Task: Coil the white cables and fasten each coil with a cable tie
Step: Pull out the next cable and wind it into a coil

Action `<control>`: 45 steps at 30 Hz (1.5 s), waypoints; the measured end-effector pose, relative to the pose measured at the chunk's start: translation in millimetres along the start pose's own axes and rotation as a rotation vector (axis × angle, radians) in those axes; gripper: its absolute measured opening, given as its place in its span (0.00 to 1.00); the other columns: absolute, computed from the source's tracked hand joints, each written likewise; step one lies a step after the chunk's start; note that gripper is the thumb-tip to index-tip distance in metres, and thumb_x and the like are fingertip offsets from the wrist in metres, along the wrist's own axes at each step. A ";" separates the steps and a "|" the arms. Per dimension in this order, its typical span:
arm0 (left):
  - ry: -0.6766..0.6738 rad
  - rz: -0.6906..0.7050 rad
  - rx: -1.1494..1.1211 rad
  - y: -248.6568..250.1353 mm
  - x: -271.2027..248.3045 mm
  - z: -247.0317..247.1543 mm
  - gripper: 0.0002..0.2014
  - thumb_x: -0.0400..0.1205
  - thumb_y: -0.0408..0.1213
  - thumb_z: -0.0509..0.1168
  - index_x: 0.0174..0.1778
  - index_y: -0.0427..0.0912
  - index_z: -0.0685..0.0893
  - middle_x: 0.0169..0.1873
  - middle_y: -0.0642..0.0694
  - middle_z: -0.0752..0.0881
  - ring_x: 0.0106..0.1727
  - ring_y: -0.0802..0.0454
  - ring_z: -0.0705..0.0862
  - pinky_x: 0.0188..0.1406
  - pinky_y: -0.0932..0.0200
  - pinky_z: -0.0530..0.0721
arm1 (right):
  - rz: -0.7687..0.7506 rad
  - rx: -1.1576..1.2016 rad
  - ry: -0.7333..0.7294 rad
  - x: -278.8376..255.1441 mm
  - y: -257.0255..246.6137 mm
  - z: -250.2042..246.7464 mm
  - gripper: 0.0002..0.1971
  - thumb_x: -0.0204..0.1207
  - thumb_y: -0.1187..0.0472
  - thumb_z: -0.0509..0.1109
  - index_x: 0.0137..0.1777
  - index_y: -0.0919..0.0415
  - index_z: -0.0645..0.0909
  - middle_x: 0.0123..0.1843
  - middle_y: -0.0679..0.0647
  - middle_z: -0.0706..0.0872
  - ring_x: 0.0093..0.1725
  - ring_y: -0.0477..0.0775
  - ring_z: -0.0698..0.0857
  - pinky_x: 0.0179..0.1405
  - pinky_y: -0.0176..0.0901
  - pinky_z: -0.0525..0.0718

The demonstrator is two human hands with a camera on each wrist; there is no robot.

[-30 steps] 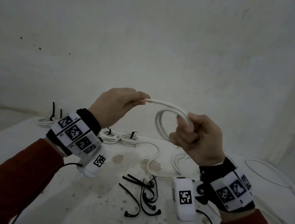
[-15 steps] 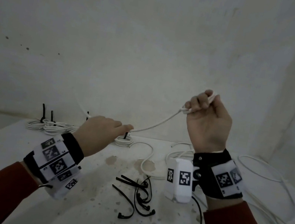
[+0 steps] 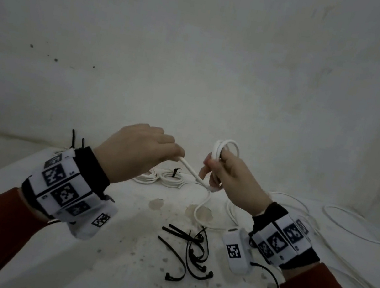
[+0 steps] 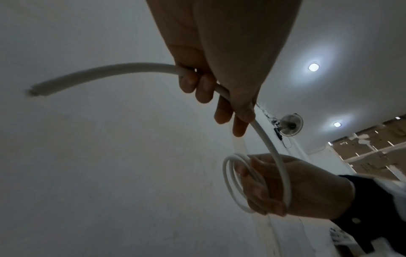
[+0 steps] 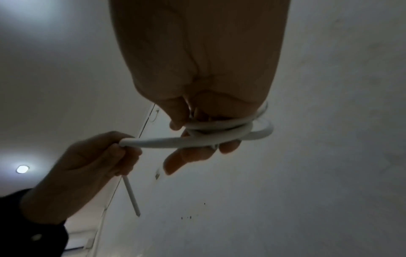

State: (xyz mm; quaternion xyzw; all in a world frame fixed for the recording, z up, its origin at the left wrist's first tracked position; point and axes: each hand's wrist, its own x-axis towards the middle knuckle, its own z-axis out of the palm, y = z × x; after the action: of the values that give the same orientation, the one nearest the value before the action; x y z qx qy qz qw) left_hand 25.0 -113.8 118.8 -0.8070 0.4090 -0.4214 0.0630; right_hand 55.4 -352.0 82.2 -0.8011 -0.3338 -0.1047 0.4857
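My right hand (image 3: 215, 167) holds a small coil of white cable (image 3: 228, 146) upright above the table, fingers curled round its loops. A straight stretch of the same cable (image 3: 191, 172) runs down-right from my left hand (image 3: 177, 154), which grips it near its free end. In the left wrist view the cable (image 4: 110, 73) passes through the curled fingers (image 4: 204, 87) and curves to the coil (image 4: 232, 182). In the right wrist view the loops (image 5: 230, 132) wrap over the right fingers and the free end (image 5: 131, 196) pokes below the left hand (image 5: 92, 160). Several black cable ties (image 3: 191, 249) lie on the table below.
Tied white coils (image 3: 170, 178) sit at the back of the stained white table (image 3: 112, 269), close to the wall. Loose white cables (image 3: 346, 227) sprawl over the table's right side, and one bends under the hands (image 3: 200, 208).
Half a second ago the hands were apart with the cable stretched between them. Now the right hand has dropped, the left has risen, and they are close together with the coil in the right.
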 end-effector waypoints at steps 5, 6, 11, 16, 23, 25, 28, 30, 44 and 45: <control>0.083 -0.174 -0.154 -6.9 7.6 5.3 0.18 0.84 0.48 0.52 0.50 0.44 0.86 0.35 0.51 0.84 0.34 0.47 0.82 0.25 0.57 0.76 | 0.032 0.230 -0.224 -9.6 -11.2 7.0 0.20 0.86 0.54 0.53 0.47 0.70 0.78 0.25 0.53 0.77 0.25 0.51 0.70 0.30 0.40 0.71; 0.095 -0.205 -0.195 -8.8 9.1 7.7 0.19 0.84 0.49 0.51 0.51 0.45 0.86 0.36 0.52 0.83 0.35 0.49 0.81 0.27 0.56 0.77 | 0.046 0.286 -0.225 -11.0 -13.8 9.6 0.23 0.85 0.50 0.51 0.46 0.69 0.79 0.24 0.52 0.72 0.25 0.50 0.67 0.29 0.40 0.69; 0.107 -0.291 -0.404 -11.4 14.0 27.4 0.20 0.84 0.51 0.51 0.56 0.45 0.85 0.31 0.57 0.76 0.33 0.58 0.75 0.33 0.54 0.79 | 0.115 0.554 -0.097 -14.6 -26.0 17.0 0.30 0.82 0.41 0.50 0.31 0.62 0.79 0.17 0.47 0.62 0.17 0.44 0.58 0.20 0.34 0.58; 0.187 -0.398 -0.496 -12.3 10.9 41.1 0.20 0.85 0.46 0.50 0.63 0.44 0.82 0.28 0.58 0.74 0.33 0.55 0.74 0.34 0.71 0.71 | 0.048 0.770 0.118 -17.0 -36.1 12.0 0.23 0.80 0.47 0.53 0.32 0.61 0.78 0.16 0.44 0.61 0.16 0.43 0.55 0.19 0.36 0.52; 0.114 -0.532 -0.412 -6.1 -2.4 50.4 0.14 0.86 0.35 0.54 0.63 0.48 0.80 0.28 0.62 0.72 0.29 0.64 0.74 0.31 0.58 0.71 | -0.019 0.960 0.280 -23.8 -41.3 2.4 0.22 0.84 0.50 0.49 0.38 0.62 0.77 0.17 0.44 0.56 0.17 0.44 0.52 0.24 0.43 0.50; 0.081 -0.540 -0.388 3.5 -1.9 50.1 0.14 0.86 0.32 0.56 0.66 0.44 0.80 0.31 0.60 0.75 0.30 0.61 0.74 0.33 0.57 0.72 | -0.039 1.037 0.288 -24.1 -45.6 3.8 0.21 0.85 0.52 0.47 0.41 0.63 0.75 0.20 0.47 0.54 0.19 0.47 0.51 0.23 0.41 0.53; -0.079 -0.537 -0.337 23.8 1.0 47.4 0.20 0.85 0.26 0.55 0.75 0.38 0.71 0.47 0.42 0.82 0.40 0.45 0.78 0.39 0.51 0.76 | -0.107 1.113 0.301 -20.7 -49.9 7.7 0.18 0.86 0.55 0.47 0.44 0.63 0.75 0.22 0.47 0.62 0.24 0.49 0.54 0.27 0.41 0.55; -0.187 -0.505 -0.256 34.8 2.1 45.9 0.28 0.82 0.22 0.54 0.80 0.38 0.60 0.54 0.40 0.79 0.44 0.42 0.79 0.42 0.51 0.76 | -0.157 1.166 0.290 -16.0 -51.0 8.7 0.15 0.85 0.59 0.49 0.48 0.64 0.75 0.27 0.49 0.66 0.26 0.48 0.59 0.28 0.39 0.60; 0.121 -0.154 0.002 58.6 -2.9 29.3 0.14 0.79 0.43 0.60 0.40 0.37 0.86 0.27 0.44 0.85 0.25 0.44 0.82 0.16 0.56 0.79 | -0.073 0.702 0.384 8.6 -44.6 17.2 0.07 0.86 0.63 0.58 0.58 0.66 0.73 0.38 0.53 0.83 0.36 0.49 0.85 0.48 0.38 0.81; 0.141 -0.145 0.022 58.3 -2.8 27.7 0.15 0.79 0.44 0.61 0.36 0.38 0.85 0.25 0.46 0.84 0.24 0.46 0.81 0.16 0.58 0.77 | -0.072 0.601 0.378 8.5 -44.9 19.5 0.08 0.85 0.63 0.59 0.56 0.68 0.74 0.39 0.55 0.84 0.38 0.48 0.87 0.51 0.35 0.80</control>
State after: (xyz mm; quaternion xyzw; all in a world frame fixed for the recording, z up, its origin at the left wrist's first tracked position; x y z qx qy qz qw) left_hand 9.1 -156.9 73.4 -0.8022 0.3481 -0.4849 0.0124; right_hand 30.2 -318.1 108.3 -0.5765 -0.2819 -0.1650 0.7490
